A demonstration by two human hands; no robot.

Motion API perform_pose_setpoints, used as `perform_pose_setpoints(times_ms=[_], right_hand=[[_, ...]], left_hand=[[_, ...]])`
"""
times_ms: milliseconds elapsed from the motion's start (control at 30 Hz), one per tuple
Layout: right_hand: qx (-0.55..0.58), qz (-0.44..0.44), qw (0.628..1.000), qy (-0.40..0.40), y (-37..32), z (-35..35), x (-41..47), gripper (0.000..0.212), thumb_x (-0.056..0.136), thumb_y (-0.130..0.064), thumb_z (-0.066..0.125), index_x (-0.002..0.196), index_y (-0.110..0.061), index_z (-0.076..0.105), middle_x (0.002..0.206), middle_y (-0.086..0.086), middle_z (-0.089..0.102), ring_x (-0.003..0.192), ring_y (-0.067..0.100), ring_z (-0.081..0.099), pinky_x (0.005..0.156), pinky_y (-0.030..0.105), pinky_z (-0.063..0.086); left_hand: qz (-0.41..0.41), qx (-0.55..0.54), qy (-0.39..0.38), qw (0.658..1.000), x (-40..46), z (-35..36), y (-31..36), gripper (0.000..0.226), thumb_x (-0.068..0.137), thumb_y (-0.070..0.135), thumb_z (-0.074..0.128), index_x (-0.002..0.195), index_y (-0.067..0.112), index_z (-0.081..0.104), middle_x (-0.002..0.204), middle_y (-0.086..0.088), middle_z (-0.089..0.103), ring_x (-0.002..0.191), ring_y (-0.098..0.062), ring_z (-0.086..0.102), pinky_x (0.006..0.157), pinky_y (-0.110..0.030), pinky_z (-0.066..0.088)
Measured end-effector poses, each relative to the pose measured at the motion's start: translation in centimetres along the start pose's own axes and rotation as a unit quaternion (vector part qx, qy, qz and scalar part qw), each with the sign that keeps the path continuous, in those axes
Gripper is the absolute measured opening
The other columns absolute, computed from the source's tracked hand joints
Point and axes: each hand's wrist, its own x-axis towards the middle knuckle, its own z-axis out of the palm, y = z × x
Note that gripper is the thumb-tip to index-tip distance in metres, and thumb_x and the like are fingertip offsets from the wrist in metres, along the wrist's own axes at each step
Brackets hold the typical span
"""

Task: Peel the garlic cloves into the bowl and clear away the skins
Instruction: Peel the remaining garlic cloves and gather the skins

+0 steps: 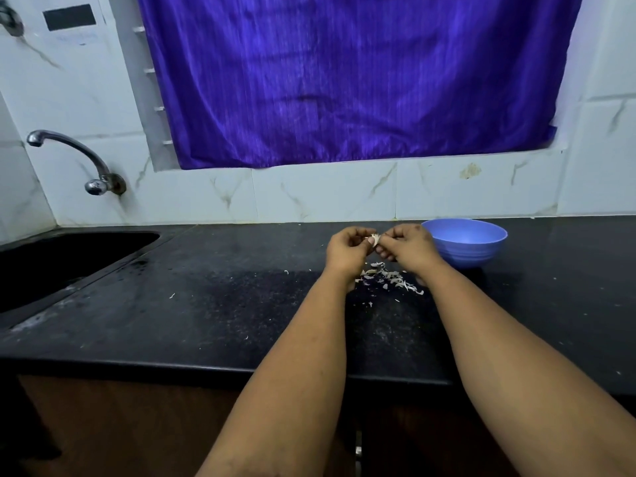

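Hands meet above the black worktop (241,304): the left hand (347,251) and right hand (409,247) both pinch one garlic clove (373,239). Loose skins (389,278) lie beneath them, and the blue bowl (464,247) stands just right.

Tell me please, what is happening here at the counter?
A person is peeling garlic. Both hands, the left hand and the right hand, pinch one clove between them above the black counter. A small heap of skins lies on the counter just below the hands. A blue bowl stands to the right of the hands; what it holds cannot be seen. The skins are not yet cleared.
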Motion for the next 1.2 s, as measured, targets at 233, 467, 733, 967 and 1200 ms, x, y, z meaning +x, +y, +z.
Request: perform_pose_setpoints(times_ms=[233,467,733,967,1200], right_hand=[[0.054,0.011,0.998,0.014,-0.3,0.3,0.0,0.016,0.088,-0.014,0.064,0.073,-0.014,0.063,0.067,0.002,0.067,0.057,0.009,0.057,0.058,0.02,0.046],[0.09,0.026,0.996,0.004,-0.7,0.5,0.0,0.021,0.093,-0.009,0.054,0.073,-0.013,0.061,0.068,0.002,0.064,0.058,0.009,0.055,0.057,0.019,0.044],[0.066,0.055,0.994,0.073,-0.6,-0.2,0.2,0.036,0.095,-0.018,0.04,0.068,-0.009,0.063,0.061,0.008,0.066,0.051,0.017,0.058,0.056,0.028,0.046],[-0.07,-0.039,0.989,0.128,0.1,-0.6,0.1,0.011,0.076,-0.022,0.079,0.073,-0.018,0.07,0.072,-0.003,0.068,0.068,0.009,0.061,0.07,0.019,0.046],[0.104,-0.011,0.993,0.06,-0.6,0.1,-0.4,0.016,0.078,-0.019,0.079,0.071,-0.019,0.064,0.069,-0.001,0.067,0.062,0.008,0.061,0.063,0.021,0.051]], left_hand=[[-0.034,-0.111,0.014,0.993,-0.2,0.1,0.5,0.009,0.086,0.0,0.066,0.084,0.009,0.064,0.077,-0.007,0.065,0.07,-0.012,0.064,0.069,-0.017,0.055],[-0.089,-0.246,0.016,0.965,-0.3,-0.3,1.2,0.015,0.085,-0.011,0.06,0.082,0.003,0.063,0.068,-0.004,0.069,0.062,-0.01,0.068,0.066,-0.019,0.057],[-0.108,-0.288,0.009,0.951,-0.5,-0.6,1.5,0.016,0.086,-0.013,0.057,0.086,0.002,0.064,0.073,-0.008,0.071,0.07,-0.016,0.069,0.069,-0.021,0.058],[-0.111,-0.297,0.018,0.948,-0.3,-0.5,1.4,0.015,0.087,-0.014,0.056,0.086,0.0,0.062,0.069,-0.008,0.071,0.068,-0.015,0.069,0.069,-0.02,0.058],[-0.1,-0.29,0.009,0.952,-0.5,-0.4,1.5,0.015,0.086,-0.013,0.057,0.084,0.001,0.062,0.07,-0.007,0.07,0.067,-0.014,0.07,0.065,-0.017,0.056]])
